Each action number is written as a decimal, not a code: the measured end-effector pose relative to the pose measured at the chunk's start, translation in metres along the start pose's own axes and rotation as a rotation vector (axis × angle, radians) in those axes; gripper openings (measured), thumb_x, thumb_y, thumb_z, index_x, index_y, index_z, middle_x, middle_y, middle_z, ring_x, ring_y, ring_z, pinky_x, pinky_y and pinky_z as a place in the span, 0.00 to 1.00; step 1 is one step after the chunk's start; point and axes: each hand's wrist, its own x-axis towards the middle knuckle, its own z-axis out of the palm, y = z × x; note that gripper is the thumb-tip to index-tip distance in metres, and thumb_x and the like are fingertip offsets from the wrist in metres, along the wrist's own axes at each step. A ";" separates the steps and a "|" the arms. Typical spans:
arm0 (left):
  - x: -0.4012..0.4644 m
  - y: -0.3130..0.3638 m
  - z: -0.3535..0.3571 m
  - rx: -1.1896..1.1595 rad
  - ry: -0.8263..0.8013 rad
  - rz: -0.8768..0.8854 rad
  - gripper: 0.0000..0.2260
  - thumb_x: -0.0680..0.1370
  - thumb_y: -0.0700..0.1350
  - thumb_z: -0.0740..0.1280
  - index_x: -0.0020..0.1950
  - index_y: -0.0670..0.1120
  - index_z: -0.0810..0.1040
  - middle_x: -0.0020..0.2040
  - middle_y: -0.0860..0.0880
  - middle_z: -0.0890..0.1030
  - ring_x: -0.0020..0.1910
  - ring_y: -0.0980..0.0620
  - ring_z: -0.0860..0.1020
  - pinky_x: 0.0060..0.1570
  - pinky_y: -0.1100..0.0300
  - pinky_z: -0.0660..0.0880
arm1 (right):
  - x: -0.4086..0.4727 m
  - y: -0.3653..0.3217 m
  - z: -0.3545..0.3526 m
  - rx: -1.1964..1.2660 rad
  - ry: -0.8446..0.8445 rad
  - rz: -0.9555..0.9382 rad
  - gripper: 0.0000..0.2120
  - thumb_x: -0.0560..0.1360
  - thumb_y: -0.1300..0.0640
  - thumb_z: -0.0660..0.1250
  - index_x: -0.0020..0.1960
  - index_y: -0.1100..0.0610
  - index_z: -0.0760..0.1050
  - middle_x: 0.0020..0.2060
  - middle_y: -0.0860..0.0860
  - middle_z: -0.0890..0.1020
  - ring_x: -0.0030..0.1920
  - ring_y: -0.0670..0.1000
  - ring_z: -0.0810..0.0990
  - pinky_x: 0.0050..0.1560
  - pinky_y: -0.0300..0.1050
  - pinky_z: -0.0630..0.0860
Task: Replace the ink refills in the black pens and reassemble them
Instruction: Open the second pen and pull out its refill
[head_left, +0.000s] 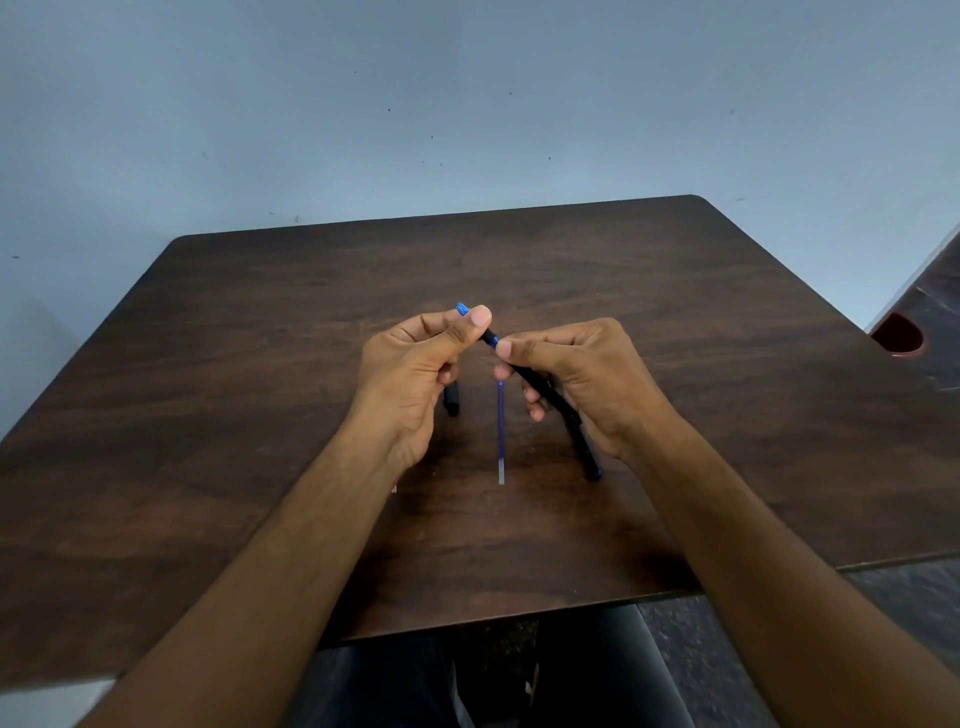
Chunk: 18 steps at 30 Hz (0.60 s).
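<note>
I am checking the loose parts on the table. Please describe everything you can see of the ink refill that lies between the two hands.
The ink refill is a thin, straight tube, seemingly plastic. Most of its length is blue with ink; the end nearest the person is clear or whitish. It lies flat on the dark wooden table, pointing away from the person, between the left hand and the right hand. Its far end runs under the right hand's fingers, so its tip is hidden. Neither hand appears to touch it.
</note>
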 end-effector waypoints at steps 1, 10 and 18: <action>0.000 0.000 0.000 0.004 -0.004 -0.001 0.14 0.59 0.51 0.82 0.39 0.47 0.86 0.33 0.54 0.80 0.32 0.57 0.68 0.32 0.62 0.66 | 0.000 0.000 0.000 -0.007 0.007 0.000 0.07 0.76 0.60 0.74 0.49 0.64 0.87 0.41 0.61 0.87 0.30 0.53 0.76 0.28 0.45 0.76; -0.004 -0.001 0.004 -0.048 0.021 0.051 0.15 0.59 0.52 0.81 0.39 0.47 0.85 0.32 0.55 0.80 0.31 0.57 0.68 0.31 0.63 0.65 | -0.004 -0.003 0.001 -0.044 0.025 0.001 0.06 0.76 0.60 0.74 0.48 0.63 0.87 0.40 0.60 0.87 0.30 0.51 0.76 0.28 0.45 0.76; -0.002 0.005 0.001 -0.051 0.038 0.044 0.17 0.59 0.53 0.81 0.41 0.46 0.84 0.29 0.57 0.78 0.32 0.57 0.68 0.29 0.64 0.66 | -0.007 -0.004 0.002 -0.110 0.092 0.027 0.07 0.75 0.59 0.73 0.43 0.61 0.87 0.38 0.57 0.87 0.29 0.50 0.75 0.26 0.44 0.73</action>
